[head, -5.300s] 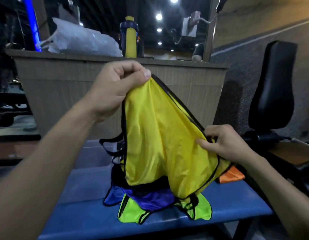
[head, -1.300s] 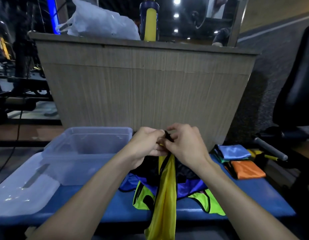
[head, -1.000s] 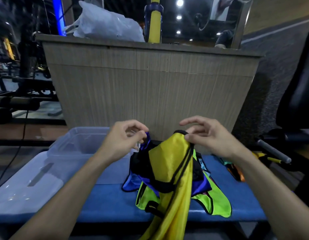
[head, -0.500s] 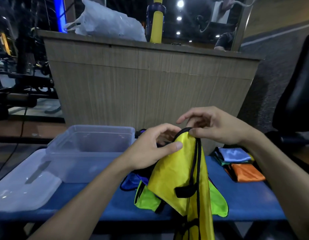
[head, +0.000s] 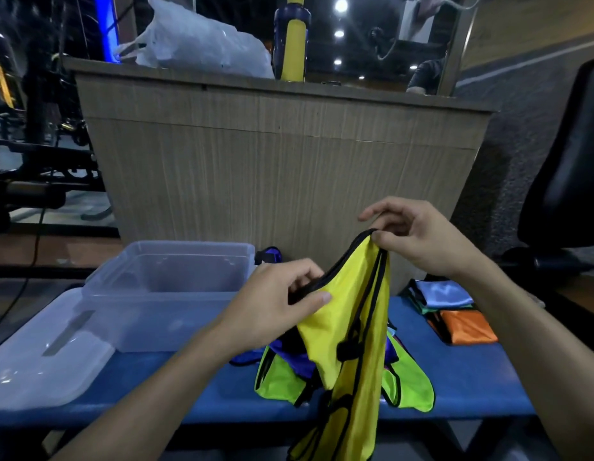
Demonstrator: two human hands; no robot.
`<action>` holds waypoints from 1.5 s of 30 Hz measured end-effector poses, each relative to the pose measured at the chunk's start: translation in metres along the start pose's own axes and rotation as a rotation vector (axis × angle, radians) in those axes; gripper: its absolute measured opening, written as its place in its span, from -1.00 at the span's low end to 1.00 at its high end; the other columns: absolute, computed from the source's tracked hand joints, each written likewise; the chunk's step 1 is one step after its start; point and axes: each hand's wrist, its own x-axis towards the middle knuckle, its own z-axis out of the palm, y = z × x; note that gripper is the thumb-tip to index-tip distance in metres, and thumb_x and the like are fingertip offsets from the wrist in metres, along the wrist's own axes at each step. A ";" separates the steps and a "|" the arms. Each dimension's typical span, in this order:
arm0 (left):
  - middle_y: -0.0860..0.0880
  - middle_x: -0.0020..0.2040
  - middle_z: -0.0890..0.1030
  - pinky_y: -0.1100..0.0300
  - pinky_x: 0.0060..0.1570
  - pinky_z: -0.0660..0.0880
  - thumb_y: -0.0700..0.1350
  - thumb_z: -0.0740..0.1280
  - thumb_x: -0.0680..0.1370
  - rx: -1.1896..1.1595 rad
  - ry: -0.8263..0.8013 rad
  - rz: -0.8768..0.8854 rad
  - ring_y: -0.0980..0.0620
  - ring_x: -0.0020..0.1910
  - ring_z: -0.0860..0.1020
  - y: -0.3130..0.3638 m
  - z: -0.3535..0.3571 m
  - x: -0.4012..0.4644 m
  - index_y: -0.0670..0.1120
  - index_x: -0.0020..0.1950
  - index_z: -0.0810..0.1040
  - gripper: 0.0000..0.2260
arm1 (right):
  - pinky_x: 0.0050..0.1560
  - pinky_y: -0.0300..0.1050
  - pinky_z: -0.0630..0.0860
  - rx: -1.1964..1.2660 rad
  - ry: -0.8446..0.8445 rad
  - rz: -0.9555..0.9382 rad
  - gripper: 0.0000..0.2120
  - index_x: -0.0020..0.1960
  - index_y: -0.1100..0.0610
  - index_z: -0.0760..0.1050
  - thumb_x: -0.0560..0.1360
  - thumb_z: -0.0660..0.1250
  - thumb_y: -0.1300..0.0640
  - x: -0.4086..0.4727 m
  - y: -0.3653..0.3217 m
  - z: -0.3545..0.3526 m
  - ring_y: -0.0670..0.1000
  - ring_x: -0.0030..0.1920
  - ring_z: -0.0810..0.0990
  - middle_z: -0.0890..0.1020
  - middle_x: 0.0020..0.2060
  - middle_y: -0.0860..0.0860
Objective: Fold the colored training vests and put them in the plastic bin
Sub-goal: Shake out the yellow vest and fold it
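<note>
A yellow vest (head: 350, 334) with black trim hangs in front of me, its lower end dropping below the bench edge. My right hand (head: 422, 241) pinches its top strap. My left hand (head: 279, 304) grips the black-trimmed edge lower down on the left. Under it on the blue bench (head: 468, 380) lies a heap of loose vests, a lime-green one (head: 279, 380) and a purple one (head: 292, 356) showing. A clear plastic bin (head: 162, 294) stands open at the left with nothing visible inside. Folded vests, a light-blue one (head: 443, 292) and an orange one (head: 465, 327), sit at the right.
The bin's clear lid (head: 39, 357) lies flat at the bench's left end. A wooden counter (head: 282, 174) rises right behind the bench, carrying a white plastic bag (head: 196, 44) and a yellow bottle (head: 292, 41). A black chair (head: 568, 174) stands at the right.
My right hand has stayed pinching the top strap, raised slightly. My left hand has slid down the vest's left edge, spreading the upper part a little wider.
</note>
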 end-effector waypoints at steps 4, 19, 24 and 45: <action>0.26 -0.18 0.56 0.31 -0.03 0.29 0.16 0.35 0.60 0.240 0.065 0.146 0.22 -0.15 0.49 -0.002 -0.004 -0.011 0.06 0.00 0.60 -0.81 | 0.08 -0.04 0.58 0.026 0.073 0.024 -0.74 0.15 0.11 0.60 0.55 0.39 0.38 0.002 0.015 -0.002 -0.01 -0.13 0.65 0.69 -0.21 0.04; 0.22 -0.14 0.61 0.29 -0.06 0.37 0.16 0.20 0.63 0.377 -0.134 0.279 0.16 -0.06 0.48 0.064 -0.110 0.066 0.06 -0.07 0.62 -0.72 | -0.15 -0.22 0.57 0.901 0.022 0.262 -0.81 0.08 0.11 0.58 0.53 0.26 0.26 -0.014 0.011 -0.004 -0.07 -0.22 0.61 0.68 -0.13 0.00; 0.22 -0.19 0.52 0.08 -0.07 0.28 0.17 0.15 0.65 0.631 -0.146 0.206 0.07 -0.07 0.40 0.066 -0.106 0.085 0.03 -0.06 0.61 -0.68 | -0.08 -0.13 0.51 0.801 0.165 0.330 -0.81 0.08 0.12 0.60 0.61 0.25 0.28 -0.008 0.015 0.002 -0.02 -0.17 0.55 0.65 -0.12 0.04; -0.02 0.01 0.53 0.02 -0.21 0.33 0.09 -0.03 0.73 1.113 -0.266 -0.058 -0.11 0.02 0.53 0.036 -0.053 0.074 -0.03 0.08 0.45 -0.67 | -0.12 -0.25 0.46 0.450 0.299 0.194 -0.79 0.20 0.11 0.60 0.67 0.23 0.24 -0.023 0.004 0.006 -0.15 -0.16 0.55 0.66 -0.12 -0.09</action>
